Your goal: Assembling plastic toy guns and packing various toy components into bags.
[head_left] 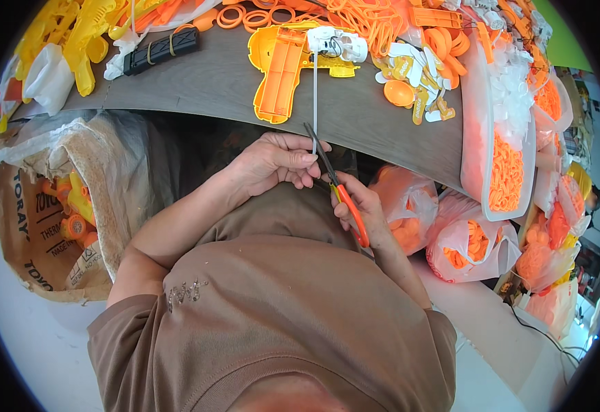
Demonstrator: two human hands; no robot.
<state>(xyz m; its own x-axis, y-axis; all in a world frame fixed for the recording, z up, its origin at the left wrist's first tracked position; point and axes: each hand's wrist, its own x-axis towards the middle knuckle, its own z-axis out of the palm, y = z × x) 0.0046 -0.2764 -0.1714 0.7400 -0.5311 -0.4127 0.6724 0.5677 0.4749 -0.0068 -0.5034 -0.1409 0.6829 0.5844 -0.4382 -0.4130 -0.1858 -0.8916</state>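
At the table's near edge my left hand (279, 161) pinches the lower end of a thin white tube (315, 96). That tube runs up to a white mechanism (337, 45) on a yellow toy gun half-shell (262, 48). An orange part (276, 82) fills the toy's handle. My right hand (367, 199) grips scissors (352, 213) with orange handles and dark blades. The blades point up and left, crossing the tube just above my left fingertips. Whether they touch the tube I cannot tell.
Orange rings (231, 16) and yellow shells (94, 34) line the table's far side. Small spoon-shaped pieces (416, 72) lie right of the toy. A clear bin (473, 158) holds small parts. A brown sack (21, 226) and plastic bags (444, 254) stand below the table.
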